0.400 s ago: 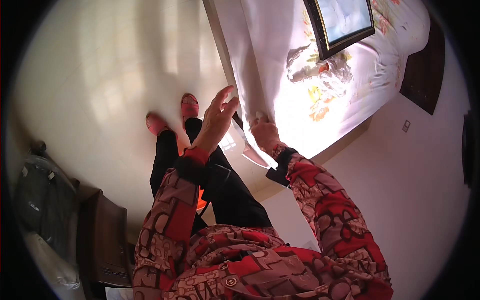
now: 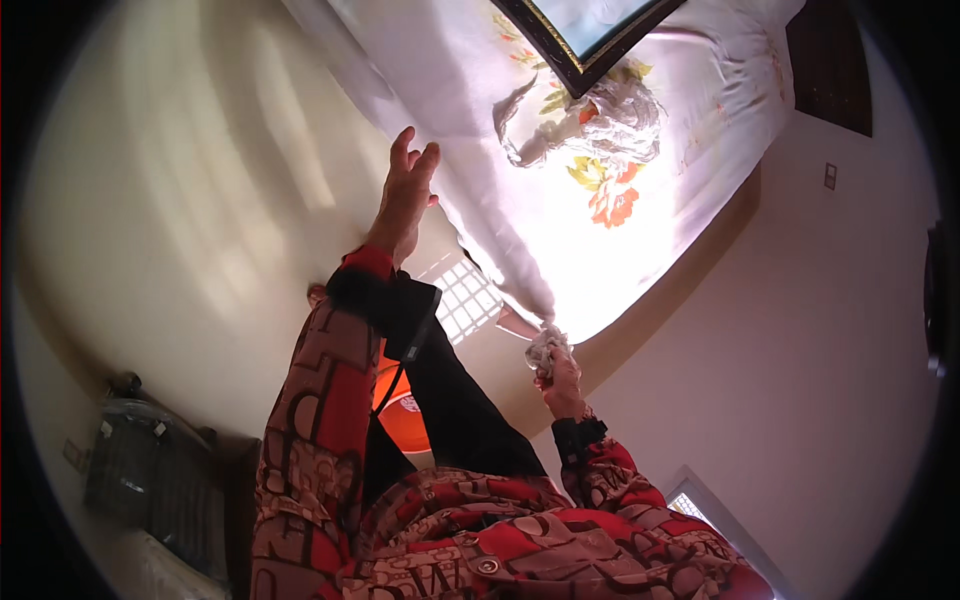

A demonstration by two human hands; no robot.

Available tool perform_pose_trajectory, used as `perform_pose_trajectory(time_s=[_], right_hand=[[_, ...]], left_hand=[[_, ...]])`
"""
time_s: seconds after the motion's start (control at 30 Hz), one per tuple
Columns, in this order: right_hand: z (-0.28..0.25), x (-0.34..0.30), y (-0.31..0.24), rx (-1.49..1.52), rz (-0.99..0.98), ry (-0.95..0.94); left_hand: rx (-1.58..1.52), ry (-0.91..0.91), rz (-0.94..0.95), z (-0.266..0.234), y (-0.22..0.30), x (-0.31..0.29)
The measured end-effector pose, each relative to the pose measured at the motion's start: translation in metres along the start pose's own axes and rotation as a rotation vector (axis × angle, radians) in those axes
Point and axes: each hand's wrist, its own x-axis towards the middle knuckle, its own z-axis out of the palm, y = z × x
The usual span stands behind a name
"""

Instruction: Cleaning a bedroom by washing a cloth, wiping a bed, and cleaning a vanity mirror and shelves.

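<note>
One handful of crumpled whitish stuff [image 2: 547,348], and it's the right hand [image 2: 562,390] that's got it, fingers curled tight around it. Can't tell if it's cloth or plastic, tbh. The wad pokes out past the fingers, right by the near corner of a white flowered sheet [image 2: 540,235]; whether they touch, no idea.

Left hand [image 2: 402,200] isn't gripping anything: fingers loose and apart, up near the sheet's left edge. Can't make out contact there either.

Further out, the sheet covers a bed-like surface, with sun blasting one part nearly pure white. On it there's a second crumpled, pale heap [image 2: 625,120], and just beyond that sits the corner of a dark picture frame [image 2: 577,72] with a gold inner edge.

Lower down, an orange container [image 2: 403,425] shows between the person's dark-trousered legs [image 2: 465,415]. Way off left, a dark suitcase-looking thing [image 2: 150,485].
</note>
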Motion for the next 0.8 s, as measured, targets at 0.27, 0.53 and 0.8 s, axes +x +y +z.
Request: perform_pose_trajectory(time_s=[0.27,0.53,0.8], right_hand=[[0.179,-0.069,-0.064,-0.075,-0.513,-0.452],[0.172,-0.014,-0.068,-0.251,-0.805,-0.246],[0.253,-0.005,-0.05,-0.287,-0.79,0.683]], left_hand=[[-0.106,-0.149,-0.051,0.008,0.013,0.02],[-0.066,-0.282,-0.213,-0.023,0.032,0.021],[-0.078,-0.311,-0.296,-0.128,0.089,-0.005]])
